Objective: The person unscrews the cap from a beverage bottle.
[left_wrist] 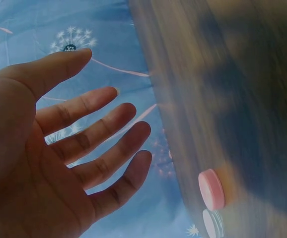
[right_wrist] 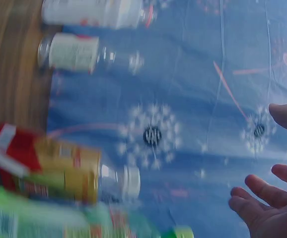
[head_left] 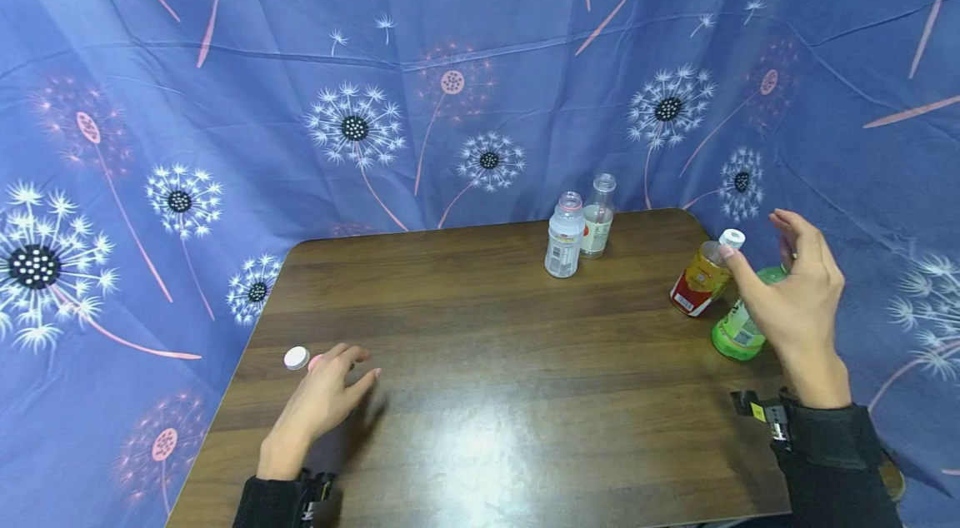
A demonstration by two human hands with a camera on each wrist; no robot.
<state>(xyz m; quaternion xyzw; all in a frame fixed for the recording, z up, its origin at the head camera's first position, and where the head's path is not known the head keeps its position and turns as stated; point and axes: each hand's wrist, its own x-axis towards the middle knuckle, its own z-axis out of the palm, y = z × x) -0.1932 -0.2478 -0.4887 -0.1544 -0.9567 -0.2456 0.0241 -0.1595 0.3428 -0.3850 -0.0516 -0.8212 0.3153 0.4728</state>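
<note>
My left hand (head_left: 321,395) hovers over the left part of the table with fingers spread and nothing held. Just beyond it lie a white bottle cap (head_left: 296,358) and a pink bottle cap (left_wrist: 212,190), side by side; the hand partly covers the pink one in the head view. On the right, my right hand (head_left: 801,307) is raised beside two bottles, fingers loosely bent and apart, palm empty. A green bottle (head_left: 738,334) stands partly hidden behind that hand. Left of it is a red-and-yellow labelled bottle (head_left: 701,281) with a white cap, overlapped by the thumb in the head view.
Toward the back edge stand two uncapped bottles, a white one (head_left: 564,243) and a clear one (head_left: 597,230) with a pale label. The brown wooden table (head_left: 465,328) borders a blue dandelion-print cloth (head_left: 465,37) hanging at the back and sides.
</note>
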